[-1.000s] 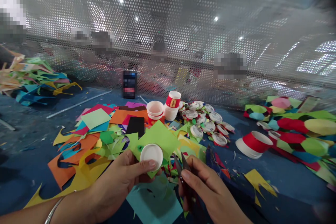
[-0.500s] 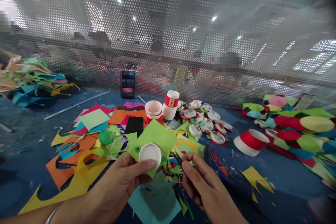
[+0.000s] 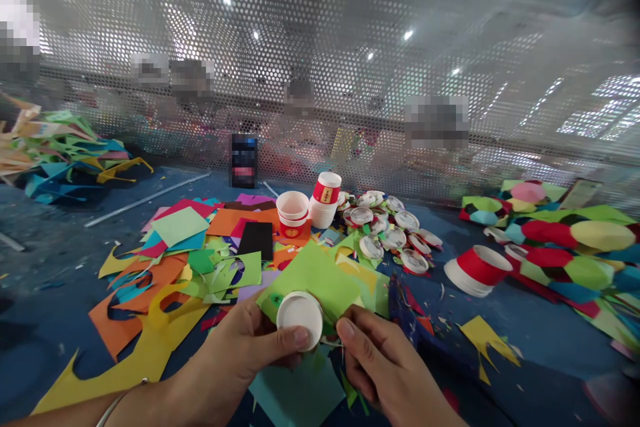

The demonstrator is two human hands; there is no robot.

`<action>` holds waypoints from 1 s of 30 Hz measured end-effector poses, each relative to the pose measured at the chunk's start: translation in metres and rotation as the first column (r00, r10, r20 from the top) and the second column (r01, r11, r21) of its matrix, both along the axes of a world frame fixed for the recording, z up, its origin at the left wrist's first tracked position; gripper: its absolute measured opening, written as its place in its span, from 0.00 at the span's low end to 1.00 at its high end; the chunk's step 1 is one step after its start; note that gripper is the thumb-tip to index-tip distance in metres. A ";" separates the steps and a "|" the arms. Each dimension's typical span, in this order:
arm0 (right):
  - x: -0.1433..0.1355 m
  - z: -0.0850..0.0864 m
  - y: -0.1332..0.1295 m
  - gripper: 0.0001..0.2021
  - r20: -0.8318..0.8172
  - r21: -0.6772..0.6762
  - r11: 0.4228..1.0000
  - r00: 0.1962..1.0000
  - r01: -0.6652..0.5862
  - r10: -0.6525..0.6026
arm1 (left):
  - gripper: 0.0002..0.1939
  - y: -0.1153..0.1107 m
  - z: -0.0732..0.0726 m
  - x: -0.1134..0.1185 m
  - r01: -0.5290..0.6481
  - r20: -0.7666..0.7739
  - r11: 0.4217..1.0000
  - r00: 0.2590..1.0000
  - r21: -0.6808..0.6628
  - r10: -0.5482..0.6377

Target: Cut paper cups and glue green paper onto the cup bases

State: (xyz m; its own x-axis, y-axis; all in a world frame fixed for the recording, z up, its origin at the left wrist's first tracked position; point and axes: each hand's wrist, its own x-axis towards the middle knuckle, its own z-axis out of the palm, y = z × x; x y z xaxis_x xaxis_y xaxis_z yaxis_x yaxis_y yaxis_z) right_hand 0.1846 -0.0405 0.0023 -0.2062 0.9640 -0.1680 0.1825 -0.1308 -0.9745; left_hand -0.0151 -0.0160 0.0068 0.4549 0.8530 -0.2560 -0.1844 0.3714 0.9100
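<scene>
My left hand [image 3: 255, 340] grips a white round disc [image 3: 296, 315], which looks like a paper-cup bottom, against a sheet of light green paper [image 3: 317, 273]. Its thumb presses on the disc's face; the other fingers are behind the sheet. Close to the paper's right edge, my right hand [image 3: 383, 360] is closed in a pinch. The slim dark tool it held half a second ago is now mostly hidden by the fingers and paper. Under both hands lies a teal sheet [image 3: 295, 390] with green scraps around it.
Paper cups [image 3: 293, 210] and a taller cup stack [image 3: 325, 200] stand behind the sheet. Cut cup bottoms [image 3: 395, 237] are heaped nearby. A red-and-white cup stack [image 3: 477, 270] lies at right. Yellow offcuts [image 3: 165, 327], a phone [image 3: 243, 160] and a mesh panel [image 3: 320, 40] are also present.
My left hand has shifted slightly right and down with the green paper and disc. My right hand has moved a little left to the paper's edge.
</scene>
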 end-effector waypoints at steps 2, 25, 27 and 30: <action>-0.001 0.000 0.000 0.26 0.011 -0.008 1.000 1.000 0.015 -0.015 | 0.17 -0.001 -0.002 0.001 0.027 -0.005 1.000 1.000 0.011 -0.027; -0.003 0.001 -0.005 0.27 0.086 -0.034 0.999 0.996 0.034 -0.031 | 0.19 -0.004 -0.004 0.000 0.077 0.032 0.997 0.997 -0.018 -0.077; -0.003 0.002 -0.005 0.27 0.083 -0.031 0.999 0.996 0.037 -0.035 | 0.20 -0.004 -0.004 0.001 0.075 0.034 0.997 0.997 -0.024 -0.074; -0.004 0.006 -0.006 0.27 0.090 -0.034 0.998 0.995 0.048 -0.045 | 0.21 -0.005 -0.004 0.002 0.063 0.014 0.997 0.998 -0.049 -0.062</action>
State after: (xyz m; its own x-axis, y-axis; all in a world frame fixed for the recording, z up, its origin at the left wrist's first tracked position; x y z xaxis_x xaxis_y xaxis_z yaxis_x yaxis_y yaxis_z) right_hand 0.1805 -0.0461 0.0079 -0.1444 0.9652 -0.2182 0.2610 -0.1756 -0.9492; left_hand -0.0128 -0.0209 0.0027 0.5102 0.8093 -0.2912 -0.1711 0.4273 0.8878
